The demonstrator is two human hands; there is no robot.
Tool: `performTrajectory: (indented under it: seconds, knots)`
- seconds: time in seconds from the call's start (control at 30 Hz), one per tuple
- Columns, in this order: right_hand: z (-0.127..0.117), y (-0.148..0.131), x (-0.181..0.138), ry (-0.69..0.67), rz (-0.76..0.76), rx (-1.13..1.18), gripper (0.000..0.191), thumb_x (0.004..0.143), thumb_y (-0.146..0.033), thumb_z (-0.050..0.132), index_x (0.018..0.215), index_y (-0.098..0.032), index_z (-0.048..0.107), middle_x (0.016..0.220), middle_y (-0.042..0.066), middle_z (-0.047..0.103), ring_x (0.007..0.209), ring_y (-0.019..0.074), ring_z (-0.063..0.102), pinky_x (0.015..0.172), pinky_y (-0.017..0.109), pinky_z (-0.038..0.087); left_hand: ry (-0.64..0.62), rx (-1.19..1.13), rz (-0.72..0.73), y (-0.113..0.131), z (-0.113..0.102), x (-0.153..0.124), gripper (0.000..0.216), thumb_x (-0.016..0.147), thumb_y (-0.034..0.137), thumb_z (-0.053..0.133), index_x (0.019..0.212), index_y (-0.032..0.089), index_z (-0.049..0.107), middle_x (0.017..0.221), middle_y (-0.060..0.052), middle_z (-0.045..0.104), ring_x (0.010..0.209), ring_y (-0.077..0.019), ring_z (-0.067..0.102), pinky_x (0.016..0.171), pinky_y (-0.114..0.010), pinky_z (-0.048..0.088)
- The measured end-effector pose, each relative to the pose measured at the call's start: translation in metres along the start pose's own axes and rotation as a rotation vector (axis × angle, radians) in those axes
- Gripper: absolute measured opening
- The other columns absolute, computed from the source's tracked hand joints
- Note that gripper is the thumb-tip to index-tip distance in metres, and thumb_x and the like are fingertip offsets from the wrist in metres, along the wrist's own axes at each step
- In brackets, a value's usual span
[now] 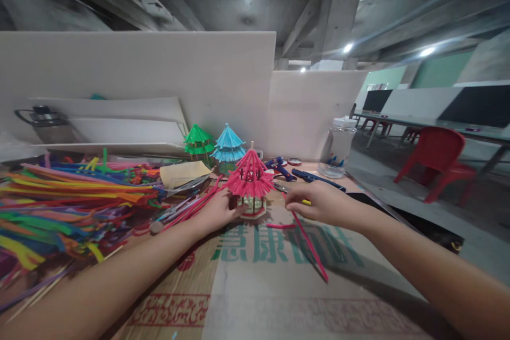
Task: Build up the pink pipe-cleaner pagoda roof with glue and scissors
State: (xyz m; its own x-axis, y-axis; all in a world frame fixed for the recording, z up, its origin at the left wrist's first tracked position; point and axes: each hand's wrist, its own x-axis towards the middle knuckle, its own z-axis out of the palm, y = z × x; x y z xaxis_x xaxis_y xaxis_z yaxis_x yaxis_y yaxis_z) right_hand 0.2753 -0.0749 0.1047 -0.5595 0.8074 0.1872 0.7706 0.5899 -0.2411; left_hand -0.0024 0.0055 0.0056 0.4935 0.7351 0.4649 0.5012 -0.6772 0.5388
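Observation:
A small pagoda model (251, 183) with a two-tier pink pipe-cleaner roof stands upright on a pale octagonal base. My left hand (217, 212) grips its base from the left, thumb at the front and the other fingers partly hidden behind. To the right of the model, my right hand (308, 199) is closed around a tool with a grey metal tip (281, 187) and a bit of yellow; its kind is mostly hidden. A pink pipe cleaner (311, 249) slants across the cardboard below my right fingertips. Beside it lies a short pink piece (281, 226).
Green (198, 141) and blue pagoda models (227, 146) stand behind. Heaped pipe cleaners (79, 191) cover the left. A glue gun (280, 167), a dark blue cutter (316, 178) and a clear jar (337, 149) sit at the back right, before a white partition (223, 79).

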Motion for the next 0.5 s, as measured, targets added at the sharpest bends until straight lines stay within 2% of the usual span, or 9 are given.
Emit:
performTrajectory:
  seconds: [0.07,0.23,0.37,0.5]
  knots:
    - [0.001,0.004,0.003,0.051,0.078,0.065,0.023,0.089,-0.041,0.059,0.085,-0.023,0.073,0.085,0.001,0.075,0.072,0.0158,0.063,0.065,0.026,0.040,-0.005,0.001,0.004,0.001,-0.001,0.000,0.050,0.088,0.051,0.058,0.123,0.016,0.064,0.131,-0.013,0.065,0.123,-0.0316,0.058,0.109,-0.043,0.042]
    - [0.001,0.010,0.005,0.146,0.218,0.091,0.023,0.087,-0.041,0.061,0.086,-0.023,0.075,0.084,0.001,0.076,0.077,0.0183,0.067,0.069,0.028,0.043,-0.006,-0.016,0.018,0.003,-0.002,0.000,0.053,0.088,0.055,0.056,0.121,0.015,0.065,0.131,-0.014,0.065,0.123,-0.0331,0.059,0.109,-0.043,0.042]
    - [0.003,0.013,0.006,0.151,0.233,0.095,0.022,0.088,-0.040,0.060,0.086,-0.023,0.075,0.086,0.001,0.077,0.078,0.0183,0.067,0.071,0.028,0.044,0.001,-0.024,0.016,0.001,-0.001,0.000,0.055,0.087,0.055,0.058,0.125,0.016,0.063,0.130,-0.014,0.065,0.122,-0.0324,0.059,0.109,-0.043,0.042]
    - [0.008,0.015,0.008,0.136,0.193,0.110,0.020,0.088,-0.036,0.058,0.083,-0.022,0.073,0.083,0.001,0.075,0.077,0.0175,0.066,0.072,0.028,0.045,-0.001,-0.043,-0.005,-0.001,0.001,-0.001,0.051,0.087,0.054,0.058,0.119,0.016,0.067,0.123,-0.013,0.069,0.116,-0.0310,0.062,0.105,-0.042,0.045]
